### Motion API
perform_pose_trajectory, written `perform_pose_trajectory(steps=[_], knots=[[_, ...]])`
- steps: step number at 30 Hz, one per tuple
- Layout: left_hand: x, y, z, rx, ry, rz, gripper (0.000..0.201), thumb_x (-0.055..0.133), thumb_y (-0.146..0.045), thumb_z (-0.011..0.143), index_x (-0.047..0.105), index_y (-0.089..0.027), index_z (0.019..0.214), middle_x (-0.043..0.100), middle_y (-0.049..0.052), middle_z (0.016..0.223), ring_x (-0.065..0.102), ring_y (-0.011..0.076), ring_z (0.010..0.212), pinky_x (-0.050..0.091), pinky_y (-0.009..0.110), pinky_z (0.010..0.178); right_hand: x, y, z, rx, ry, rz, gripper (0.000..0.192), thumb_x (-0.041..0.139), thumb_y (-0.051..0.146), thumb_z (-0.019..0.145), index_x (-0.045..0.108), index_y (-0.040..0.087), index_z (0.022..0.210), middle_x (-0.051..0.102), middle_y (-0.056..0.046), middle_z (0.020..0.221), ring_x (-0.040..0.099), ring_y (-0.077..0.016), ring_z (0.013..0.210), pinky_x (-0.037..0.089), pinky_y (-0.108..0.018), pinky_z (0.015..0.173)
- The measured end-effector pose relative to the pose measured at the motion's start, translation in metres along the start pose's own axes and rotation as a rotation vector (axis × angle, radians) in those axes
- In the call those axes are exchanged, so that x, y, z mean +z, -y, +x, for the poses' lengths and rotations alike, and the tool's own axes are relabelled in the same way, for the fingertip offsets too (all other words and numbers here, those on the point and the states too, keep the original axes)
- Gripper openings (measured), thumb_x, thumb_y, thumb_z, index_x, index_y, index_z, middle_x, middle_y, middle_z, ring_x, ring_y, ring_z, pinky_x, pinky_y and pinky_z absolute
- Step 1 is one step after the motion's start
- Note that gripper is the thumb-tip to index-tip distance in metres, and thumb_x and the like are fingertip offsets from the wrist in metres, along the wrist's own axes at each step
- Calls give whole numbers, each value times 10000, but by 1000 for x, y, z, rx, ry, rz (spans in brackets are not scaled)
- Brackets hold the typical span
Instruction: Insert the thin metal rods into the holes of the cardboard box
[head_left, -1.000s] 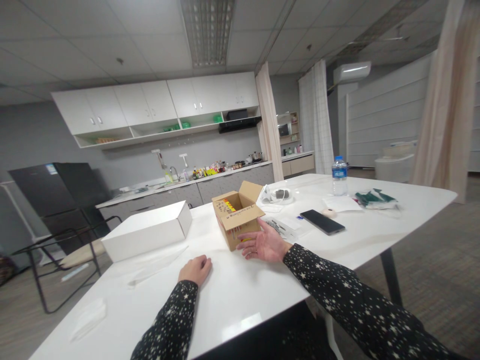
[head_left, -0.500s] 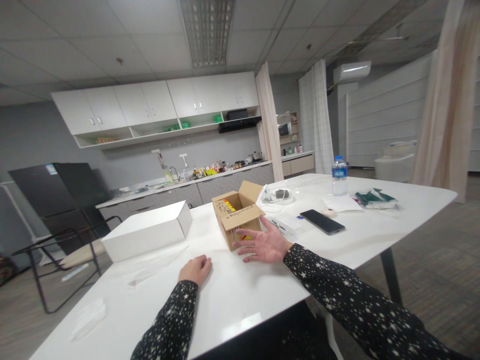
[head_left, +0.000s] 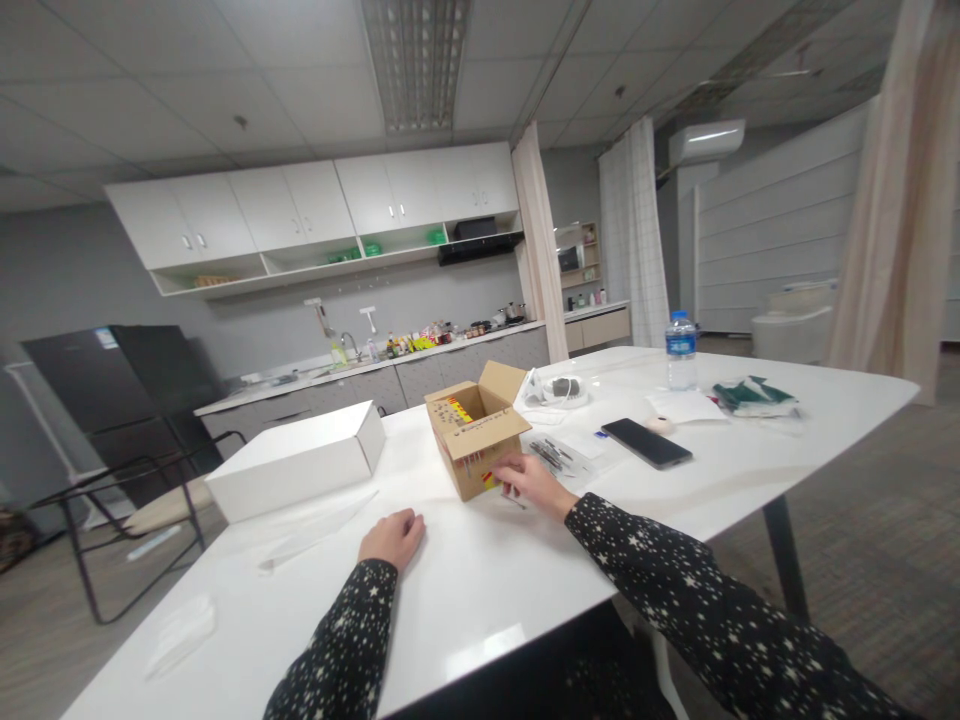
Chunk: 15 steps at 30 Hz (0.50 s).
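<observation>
Two hands on white table point(head_left: 465, 590): R hand point(head_left: 531, 480) fingers curled against cardboard box point(head_left: 474, 435) front, grip unclear; L hand point(head_left: 391, 537) loosely fisted, empty.

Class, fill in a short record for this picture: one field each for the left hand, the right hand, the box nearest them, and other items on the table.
Left hand: curled, resting on the white table
Right hand: fingers at the near side of the cardboard box; grip unclear
Cardboard box: open, flaps up
Other items: white box, black phone, water bottle
</observation>
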<state>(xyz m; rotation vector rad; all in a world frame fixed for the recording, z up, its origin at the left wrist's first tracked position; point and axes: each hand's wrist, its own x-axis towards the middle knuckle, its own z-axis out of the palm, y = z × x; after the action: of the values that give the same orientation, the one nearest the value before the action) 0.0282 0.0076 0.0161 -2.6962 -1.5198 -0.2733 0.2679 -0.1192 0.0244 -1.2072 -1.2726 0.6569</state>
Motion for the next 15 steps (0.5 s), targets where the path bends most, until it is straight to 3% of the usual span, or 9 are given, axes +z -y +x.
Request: perform_pose_trajectory(steps=[3,6,10,15], knots=[[0,0,-1,0,-2,1,374,323,-443,872,574,-228,698,681,49,799,622,208,820,358,260,638,-1,-9,-2,-113,-62,-503,162,570,235,729,618,152,859,652,-59,813,566,-175,730,396,-281,675],[-1,-1,-2,-4,1,-1,371,327,-441,872,576,-228,699,681,47,796,621,208,818,356,257,628,-4,-9,-7,-64,-55,-831,198,572,217,698,583,150,883,633,-77,874,550,-192,774,371,-285,685],[-3,-3,-4,-7,6,-9,371,332,-439,873,584,-229,701,682,49,790,624,210,812,363,258,629,-5,-3,-12,-35,-44,-1054,215,571,266,700,562,147,878,612,-109,937,530,-231,852,343,-314,724],[-5,-4,-4,-16,14,-17,367,334,-435,873,590,-230,712,682,51,797,628,214,820,367,261,634,-2,1,-15,-17,44,-1157,218,543,284,719,577,152,889,603,-132,995,514,-269,915,331,-354,775]])
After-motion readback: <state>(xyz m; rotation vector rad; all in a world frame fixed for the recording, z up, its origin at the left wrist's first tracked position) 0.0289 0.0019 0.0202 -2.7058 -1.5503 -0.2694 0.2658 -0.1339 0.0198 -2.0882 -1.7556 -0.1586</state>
